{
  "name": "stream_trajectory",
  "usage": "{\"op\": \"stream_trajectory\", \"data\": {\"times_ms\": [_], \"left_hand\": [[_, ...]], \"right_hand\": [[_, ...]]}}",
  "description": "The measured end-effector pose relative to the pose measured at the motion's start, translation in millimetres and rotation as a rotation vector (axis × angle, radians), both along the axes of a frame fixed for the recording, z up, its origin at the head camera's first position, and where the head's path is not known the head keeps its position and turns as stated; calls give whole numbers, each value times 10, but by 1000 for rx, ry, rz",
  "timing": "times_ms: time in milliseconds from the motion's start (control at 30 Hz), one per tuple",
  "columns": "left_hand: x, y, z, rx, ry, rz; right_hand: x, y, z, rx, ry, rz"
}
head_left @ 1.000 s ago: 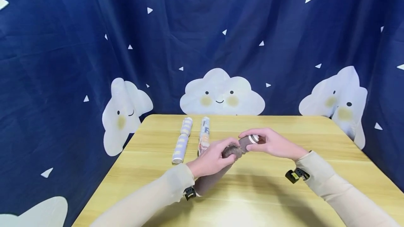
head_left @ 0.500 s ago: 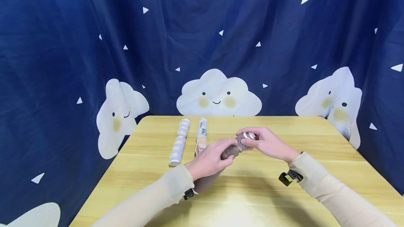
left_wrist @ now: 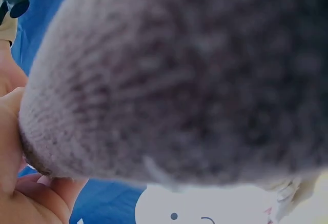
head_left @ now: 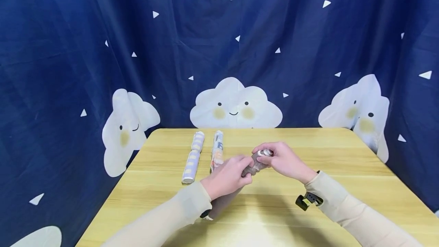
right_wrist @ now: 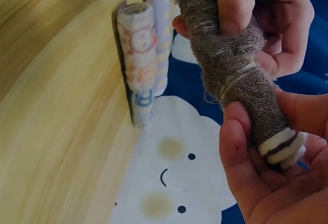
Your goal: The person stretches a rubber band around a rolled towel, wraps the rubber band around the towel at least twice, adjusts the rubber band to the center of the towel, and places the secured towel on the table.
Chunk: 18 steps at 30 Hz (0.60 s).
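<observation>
A grey-brown rolled towel (head_left: 254,167) with white stripes at one end is held slantwise over the table. My left hand (head_left: 227,176) grips it around the middle, thumb and fingers curled round the roll. Farther up, my right hand (head_left: 286,163) pinches the striped end between thumb and fingers. Up close in the right wrist view, the towel (right_wrist: 246,88) looks fuzzy, with a crease and a twist between the two hands. Its lower part (left_wrist: 154,80) fills most of the left wrist view, blurred. The left hand and forearm partly hide that part in the head view.
Two other rolls lie on the wooden table (head_left: 329,155) left of the hands: a lilac one with pale yellow stripes (head_left: 192,163) and a white one with coloured prints (head_left: 217,149). A dark blue cloud-patterned curtain (head_left: 212,41) hangs behind and at the sides.
The right hand has moved slightly left and closer to the left hand, its wrist turning as the towel's striped end shifts. The head view has shifted a little.
</observation>
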<state>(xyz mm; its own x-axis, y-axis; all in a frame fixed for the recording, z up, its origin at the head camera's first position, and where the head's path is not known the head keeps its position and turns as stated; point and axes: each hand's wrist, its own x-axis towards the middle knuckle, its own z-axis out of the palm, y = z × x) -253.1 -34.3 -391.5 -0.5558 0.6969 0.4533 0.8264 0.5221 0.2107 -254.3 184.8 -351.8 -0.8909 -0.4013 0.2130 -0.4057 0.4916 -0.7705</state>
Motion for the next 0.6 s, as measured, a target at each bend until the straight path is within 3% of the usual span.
{"op": "stream_trajectory", "data": {"times_ms": [300,600], "left_hand": [[-3,5,-91,14,104,-31],[99,-92,-129,37,71,-119]], "right_hand": [[-12,41,50,-15,-42,-11],[-9,141,43,-99,-164,-13]]}}
